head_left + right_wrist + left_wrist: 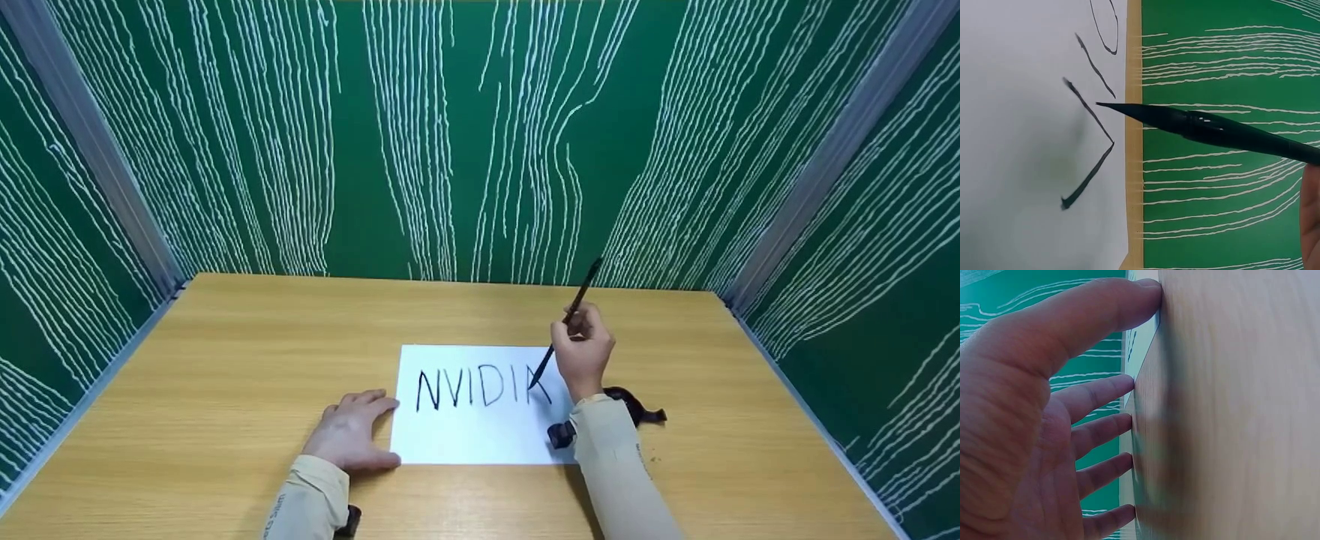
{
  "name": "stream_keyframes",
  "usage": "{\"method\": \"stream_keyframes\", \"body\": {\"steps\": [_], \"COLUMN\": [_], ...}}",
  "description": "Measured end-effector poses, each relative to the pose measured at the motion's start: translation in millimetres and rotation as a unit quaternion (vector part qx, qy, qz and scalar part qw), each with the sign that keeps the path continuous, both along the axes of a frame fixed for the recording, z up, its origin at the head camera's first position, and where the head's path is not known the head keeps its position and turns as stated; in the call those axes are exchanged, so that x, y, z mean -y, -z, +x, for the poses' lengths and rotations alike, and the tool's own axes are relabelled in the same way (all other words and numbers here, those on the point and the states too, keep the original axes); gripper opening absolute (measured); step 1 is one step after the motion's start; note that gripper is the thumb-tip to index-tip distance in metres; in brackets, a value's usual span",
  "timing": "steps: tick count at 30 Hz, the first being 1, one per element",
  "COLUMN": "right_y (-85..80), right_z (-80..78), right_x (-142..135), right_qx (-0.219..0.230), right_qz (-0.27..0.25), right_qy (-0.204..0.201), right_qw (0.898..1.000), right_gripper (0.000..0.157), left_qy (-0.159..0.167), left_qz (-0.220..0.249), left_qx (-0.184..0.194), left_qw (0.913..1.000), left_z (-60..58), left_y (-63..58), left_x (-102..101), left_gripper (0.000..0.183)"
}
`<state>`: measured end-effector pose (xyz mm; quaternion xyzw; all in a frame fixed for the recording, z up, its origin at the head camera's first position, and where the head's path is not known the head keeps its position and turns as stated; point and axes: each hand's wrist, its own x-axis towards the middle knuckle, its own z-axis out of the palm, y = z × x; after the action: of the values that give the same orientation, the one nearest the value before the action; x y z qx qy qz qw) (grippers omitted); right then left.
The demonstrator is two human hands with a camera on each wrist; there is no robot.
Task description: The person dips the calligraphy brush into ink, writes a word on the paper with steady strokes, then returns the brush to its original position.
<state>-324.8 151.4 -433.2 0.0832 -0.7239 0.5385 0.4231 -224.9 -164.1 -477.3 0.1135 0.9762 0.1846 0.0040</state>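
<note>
A black writing brush (581,296) slants up from my right hand (585,351), which pinches its handle. In the right wrist view the pointed dark tip of the brush (1151,114) lies close to the left stroke of an A without a crossbar; whether it touches cannot be told. White paper (480,442) lies flat on the table, bearing the black letters "NVIDIA". My left hand (351,431) rests beside its left edge, thumb and index fingertip at the sheet. The left wrist view shows the straight, spread fingers (1100,395) touching down at their tips.
A dark, rounded object with a short projecting end (634,405) sits partly hidden behind the right sleeve (619,457). The wooden table (262,337) meets green walls (352,150) with wavy white lines on several sides. Small dark specks lie near the right forearm.
</note>
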Motion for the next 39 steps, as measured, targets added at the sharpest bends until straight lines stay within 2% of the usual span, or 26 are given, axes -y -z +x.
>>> {"method": "stream_keyframes", "body": {"steps": [12, 27, 39], "right_y": [1.1, 0.0, 0.8], "right_z": [3.9, 3.7, 3.7], "right_x": [0.5, 0.1, -4.2], "right_qx": [0.006, -0.006, 0.023], "right_qz": [0.002, 0.026, 0.025], "right_qy": [-0.008, 0.012, 0.027], "right_qw": [1.000, 1.000, 0.999], "right_gripper": [0.018, 0.017, 0.011], "left_qy": [-0.002, -0.003, -0.006], "left_qz": [0.003, 0.001, -0.002], "left_qx": [0.009, 0.015, 0.015], "left_qw": [1.0000, 0.9999, 0.9999], "left_z": [0.2, -0.2, -1.7], "left_y": [0.4, 0.3, 0.8], "left_x": [-1.2, -0.1, 0.5], "left_gripper": [0.079, 0.080, 0.080]}}
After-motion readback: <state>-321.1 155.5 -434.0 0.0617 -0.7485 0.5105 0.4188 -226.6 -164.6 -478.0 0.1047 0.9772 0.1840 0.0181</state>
